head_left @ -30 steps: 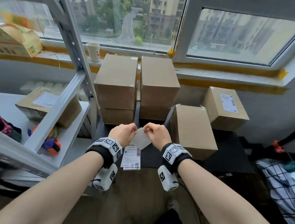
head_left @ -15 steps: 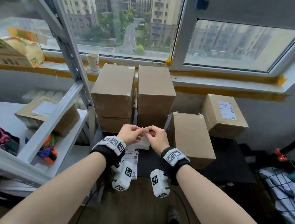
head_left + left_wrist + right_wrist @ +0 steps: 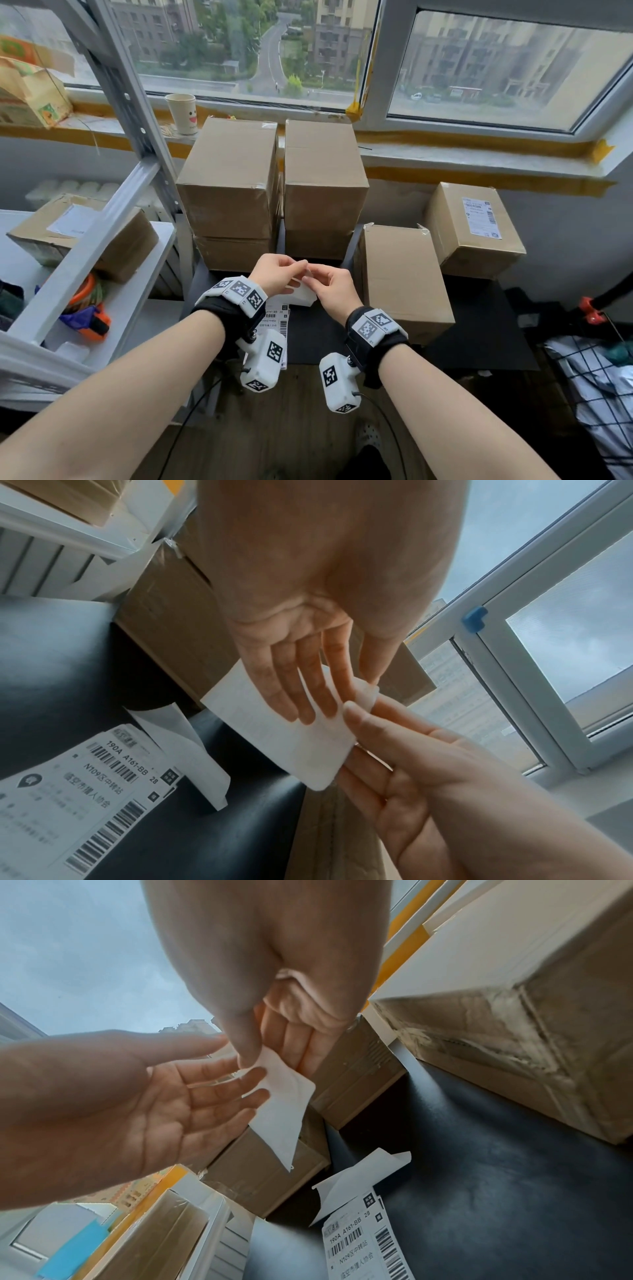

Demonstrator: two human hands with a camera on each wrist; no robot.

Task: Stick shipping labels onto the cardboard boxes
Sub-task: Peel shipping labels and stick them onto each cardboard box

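While both hands, the left hand (image 3: pixel 276 276) and the right hand (image 3: pixel 333 286), pinch one white label (image 3: pixel 291 731) at its corner above the black surface (image 3: pixel 479 329), peeling seems underway, and next needs a bare box (image 3: pixel 400 277).

Light: soft grey daylight from the window (image 3: pixel 479 68) beyond the hands.
Shadows: faint.
Blur: wrist views smeared near the fingers.
Edges: wide-angle bending.
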